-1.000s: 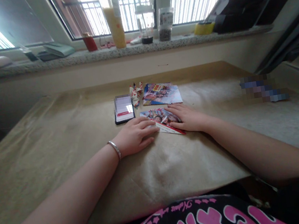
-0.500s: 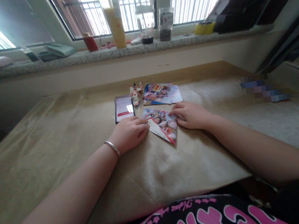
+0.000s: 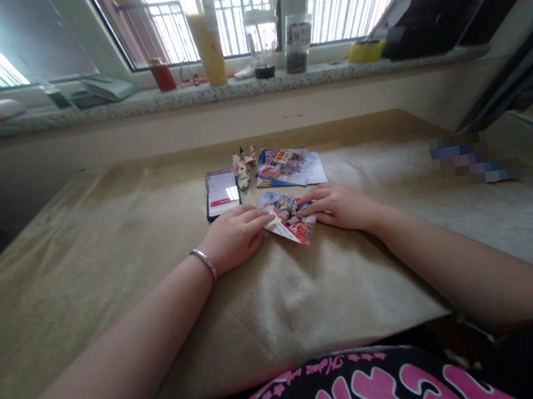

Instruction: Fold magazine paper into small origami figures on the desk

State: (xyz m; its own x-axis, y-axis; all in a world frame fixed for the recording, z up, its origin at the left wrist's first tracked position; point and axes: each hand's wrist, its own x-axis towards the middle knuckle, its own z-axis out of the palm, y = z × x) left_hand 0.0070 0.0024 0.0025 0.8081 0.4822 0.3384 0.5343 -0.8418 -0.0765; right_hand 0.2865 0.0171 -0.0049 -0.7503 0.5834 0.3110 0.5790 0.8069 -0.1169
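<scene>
A colourful printed sheet of folded paper (image 3: 294, 216) lies on the table between my hands, a white-and-red flap along its lower left. My left hand (image 3: 238, 234), with a silver bracelet at the wrist, grips the paper's left edge. On the opposite edge, the fingers of my right hand (image 3: 336, 207) are closed, the index finger reaching over the printed face. Just beyond my left hand lies a phone (image 3: 223, 199) with a lit screen. A folded paper figure (image 3: 244, 168) in red and white sits beside it, and a stack of printed sheets (image 3: 286, 168) is to its right.
A beige cloth covers the table (image 3: 152, 244). A blurred blue object (image 3: 473, 160) lies at the far right. On the windowsill (image 3: 130, 106) stand a tall cup of yellow drink (image 3: 208, 47), a lidded clear cup (image 3: 262, 42), a jar (image 3: 297, 43) and a red bottle (image 3: 162, 74).
The lower point of the folded paper has moved up and its outline looks squarer. Its white flap has shifted with it. Both hands stay at its edges, with small finger movements.
</scene>
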